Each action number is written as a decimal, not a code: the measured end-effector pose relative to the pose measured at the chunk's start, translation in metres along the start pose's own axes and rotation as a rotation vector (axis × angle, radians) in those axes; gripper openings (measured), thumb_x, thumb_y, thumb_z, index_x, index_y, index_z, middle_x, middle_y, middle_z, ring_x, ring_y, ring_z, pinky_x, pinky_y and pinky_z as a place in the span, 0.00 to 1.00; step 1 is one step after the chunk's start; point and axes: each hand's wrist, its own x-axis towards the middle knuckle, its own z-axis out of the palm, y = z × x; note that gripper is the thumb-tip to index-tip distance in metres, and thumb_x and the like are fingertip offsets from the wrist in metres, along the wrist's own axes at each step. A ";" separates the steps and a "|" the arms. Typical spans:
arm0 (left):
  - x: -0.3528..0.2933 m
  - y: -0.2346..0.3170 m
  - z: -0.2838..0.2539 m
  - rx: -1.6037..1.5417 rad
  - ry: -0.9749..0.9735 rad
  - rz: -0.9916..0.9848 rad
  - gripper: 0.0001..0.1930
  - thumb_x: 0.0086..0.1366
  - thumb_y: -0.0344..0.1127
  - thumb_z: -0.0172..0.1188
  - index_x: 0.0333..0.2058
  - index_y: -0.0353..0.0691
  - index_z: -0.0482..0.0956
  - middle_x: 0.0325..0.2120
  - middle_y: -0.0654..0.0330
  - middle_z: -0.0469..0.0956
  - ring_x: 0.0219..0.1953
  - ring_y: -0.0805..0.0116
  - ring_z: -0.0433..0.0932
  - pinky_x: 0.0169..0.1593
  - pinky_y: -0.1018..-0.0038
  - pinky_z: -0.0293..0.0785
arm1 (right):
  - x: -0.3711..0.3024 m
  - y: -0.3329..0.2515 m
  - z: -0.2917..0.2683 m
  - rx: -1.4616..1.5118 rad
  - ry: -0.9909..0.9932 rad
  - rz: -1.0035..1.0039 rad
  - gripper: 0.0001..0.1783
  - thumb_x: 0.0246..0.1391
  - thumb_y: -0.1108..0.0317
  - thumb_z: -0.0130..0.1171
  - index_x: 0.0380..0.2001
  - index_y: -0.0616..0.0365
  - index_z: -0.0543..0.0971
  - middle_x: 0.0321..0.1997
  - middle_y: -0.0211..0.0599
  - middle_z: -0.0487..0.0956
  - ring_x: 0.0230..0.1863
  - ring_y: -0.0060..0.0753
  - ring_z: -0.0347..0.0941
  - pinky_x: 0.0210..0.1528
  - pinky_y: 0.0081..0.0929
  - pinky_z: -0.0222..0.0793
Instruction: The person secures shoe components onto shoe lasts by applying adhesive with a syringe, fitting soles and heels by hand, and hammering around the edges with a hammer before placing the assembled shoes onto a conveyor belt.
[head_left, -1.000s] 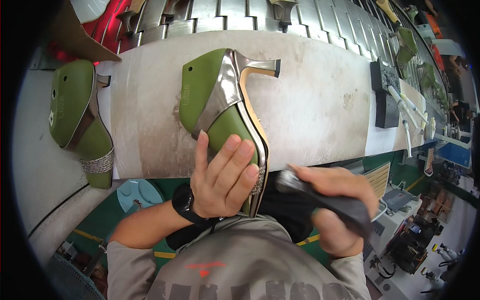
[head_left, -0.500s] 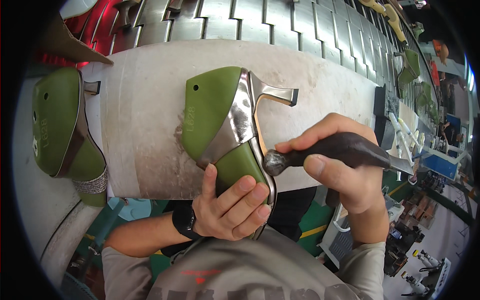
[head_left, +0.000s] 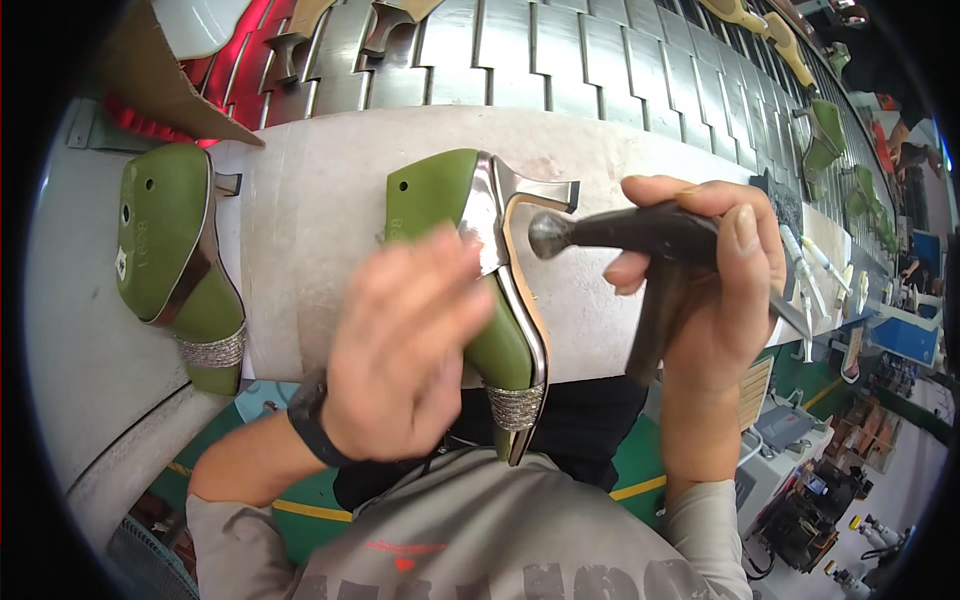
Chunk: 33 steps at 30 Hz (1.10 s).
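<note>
two hands on one green high-heeled shoe on its last (head_left: 470, 290): my left hand (head_left: 400, 350) now lies loosely over its side, while my right hand (head_left: 700, 290), clenched round the dark hammer (head_left: 640, 235), has lifted off the sole, just right of the heel.

Shoe on last (head_left: 480, 270) is lying mid-table (head_left: 330, 200), toe overhanging the near edge. Left hand (head_left: 405, 350) is sitting over its left side; right hand (head_left: 705, 290) is holding a hammer (head_left: 620, 232) just right of the heel. Second lasted shoe (head_left: 175, 265) is lying far left. Conveyor slats (head_left: 560, 60) are running behind the table.
</note>
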 end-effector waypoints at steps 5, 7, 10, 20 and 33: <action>0.042 -0.031 0.028 0.025 0.155 -0.231 0.22 0.71 0.31 0.58 0.61 0.34 0.79 0.65 0.41 0.74 0.67 0.35 0.71 0.69 0.50 0.66 | 0.001 0.017 0.000 -0.006 -0.012 0.181 0.12 0.73 0.65 0.50 0.41 0.65 0.74 0.42 0.60 0.86 0.24 0.36 0.83 0.27 0.25 0.81; 0.040 -0.030 0.026 0.054 0.109 -0.183 0.20 0.70 0.30 0.58 0.59 0.36 0.82 0.64 0.41 0.75 0.66 0.34 0.71 0.68 0.49 0.67 | -0.003 0.022 0.001 -0.009 0.032 0.156 0.10 0.73 0.67 0.49 0.40 0.64 0.73 0.41 0.61 0.86 0.22 0.36 0.82 0.25 0.26 0.80; 0.042 -0.027 0.025 0.053 0.103 -0.206 0.20 0.67 0.30 0.59 0.58 0.38 0.83 0.64 0.43 0.75 0.66 0.35 0.72 0.68 0.44 0.66 | 0.003 0.025 0.005 -0.020 0.029 0.123 0.10 0.72 0.67 0.49 0.40 0.64 0.73 0.40 0.62 0.86 0.21 0.35 0.81 0.24 0.24 0.79; 0.042 -0.034 0.026 0.050 0.095 -0.174 0.22 0.65 0.29 0.57 0.58 0.38 0.83 0.63 0.42 0.76 0.65 0.35 0.73 0.67 0.46 0.67 | 0.057 0.011 0.022 -0.214 -0.174 0.296 0.14 0.68 0.63 0.51 0.34 0.63 0.73 0.35 0.59 0.86 0.16 0.31 0.76 0.19 0.21 0.74; 0.043 -0.031 0.030 0.043 0.155 -0.162 0.19 0.68 0.29 0.55 0.55 0.35 0.85 0.62 0.41 0.77 0.65 0.38 0.73 0.67 0.51 0.68 | 0.018 0.015 0.001 0.028 -0.135 0.218 0.11 0.69 0.67 0.56 0.34 0.65 0.76 0.35 0.51 0.87 0.20 0.22 0.77 0.22 0.18 0.75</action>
